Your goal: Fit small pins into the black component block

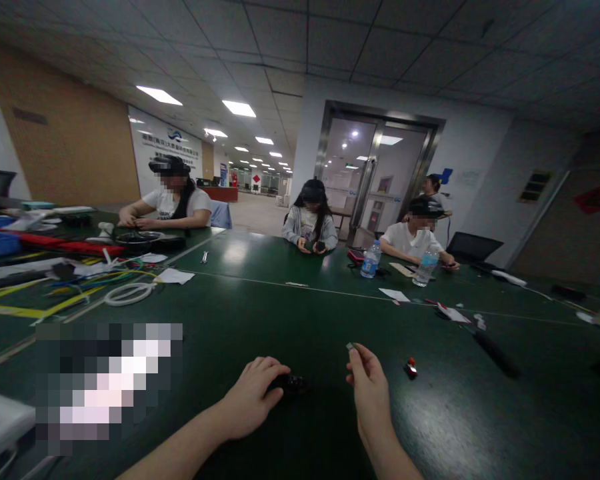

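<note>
On the dark green table, a small black object (296, 382) with light markings lies at the fingertips of my left hand (253, 397). The thumb and index finger sit on either side of its near end; its shape is hard to make out against the dark table. My right hand (369, 383) is raised a little to the right, with thumb and index finger pinched on a small grey rectangular piece (350, 347). To the right of that hand lies a small red and silver item (411, 368), touched by neither hand.
Cables (130, 293), papers (175, 275) and tools crowd the left side. A wrench (205, 257) lies farther back. Two water bottles (371, 260) stand across the table, where several people sit. A long black object (496, 353) lies at right. A pixelated patch hides something at left.
</note>
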{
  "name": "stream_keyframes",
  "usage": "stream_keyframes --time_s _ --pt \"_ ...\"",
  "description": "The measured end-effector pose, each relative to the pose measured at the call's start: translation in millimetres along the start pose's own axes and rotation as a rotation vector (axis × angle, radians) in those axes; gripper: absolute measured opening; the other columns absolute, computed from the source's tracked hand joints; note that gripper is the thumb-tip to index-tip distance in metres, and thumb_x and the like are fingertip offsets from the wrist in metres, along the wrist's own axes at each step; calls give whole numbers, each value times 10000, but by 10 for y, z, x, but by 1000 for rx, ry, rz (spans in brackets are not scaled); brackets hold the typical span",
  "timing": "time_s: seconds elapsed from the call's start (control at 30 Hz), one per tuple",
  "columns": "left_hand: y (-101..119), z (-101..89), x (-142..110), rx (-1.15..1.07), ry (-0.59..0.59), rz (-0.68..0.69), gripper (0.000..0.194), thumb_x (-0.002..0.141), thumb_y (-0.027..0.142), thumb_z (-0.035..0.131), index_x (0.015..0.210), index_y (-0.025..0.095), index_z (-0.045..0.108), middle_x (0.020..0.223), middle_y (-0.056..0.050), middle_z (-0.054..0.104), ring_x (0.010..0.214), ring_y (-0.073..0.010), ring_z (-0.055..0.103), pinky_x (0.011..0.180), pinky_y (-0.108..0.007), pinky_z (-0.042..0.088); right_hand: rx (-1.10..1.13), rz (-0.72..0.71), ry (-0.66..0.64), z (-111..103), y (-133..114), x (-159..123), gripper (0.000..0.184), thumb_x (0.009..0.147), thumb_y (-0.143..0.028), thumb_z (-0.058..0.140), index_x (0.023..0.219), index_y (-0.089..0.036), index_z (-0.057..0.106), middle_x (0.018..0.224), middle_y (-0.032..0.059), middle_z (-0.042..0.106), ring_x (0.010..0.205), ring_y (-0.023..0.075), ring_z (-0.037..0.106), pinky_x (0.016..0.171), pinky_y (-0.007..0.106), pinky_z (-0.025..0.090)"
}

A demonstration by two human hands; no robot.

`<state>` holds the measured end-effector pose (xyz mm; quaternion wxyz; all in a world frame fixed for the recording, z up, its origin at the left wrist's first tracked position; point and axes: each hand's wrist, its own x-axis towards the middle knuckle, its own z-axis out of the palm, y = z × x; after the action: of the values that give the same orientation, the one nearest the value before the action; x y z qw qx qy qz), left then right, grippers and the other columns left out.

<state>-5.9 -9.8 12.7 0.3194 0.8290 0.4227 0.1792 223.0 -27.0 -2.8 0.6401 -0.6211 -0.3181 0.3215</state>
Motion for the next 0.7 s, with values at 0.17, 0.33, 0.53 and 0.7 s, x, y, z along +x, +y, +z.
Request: stream_keyframes --time_s 0.17,0.33,0.53,0.7 --pt "-53 57 20 29 27 40 329 830 265 465 1157 294 496 1161 -11 496 1075 -200 420 938 -352 314 -108 4 -123 43 -16 -64 455 687 -523 558 1009 -203 580 910 38 614 785 193 559 599 279 453" --pt "-60 56 20 22 37 41 340 816 275 490 1155 297 496 1159 -9 495 1076 -208 417 931 -356 318 -188 -74 -433 123 -61 -185 373 716 -440 559 1005 -206 595 959 39 630 872 206 574 718 301 453" --pt "-35 26 9 -5 29 31 346 805 279 507 1150 311 496 1142 2 498 1068 -202 424 919 -348 330 -509 -241 -645 187 -142 -344 253 758 -340 524 967 -227 610 955 29 604 937 198 540 821 304 404" --pt "-16 29 7 -7 35 27 340 808 277 501 1147 306 500 1134 -3 502 1068 -204 424 922 -352 326 -638 -310 -693 196 -195 -408 190 770 -302 506 916 -266 622 968 9 587 976 193 508 842 294 376"
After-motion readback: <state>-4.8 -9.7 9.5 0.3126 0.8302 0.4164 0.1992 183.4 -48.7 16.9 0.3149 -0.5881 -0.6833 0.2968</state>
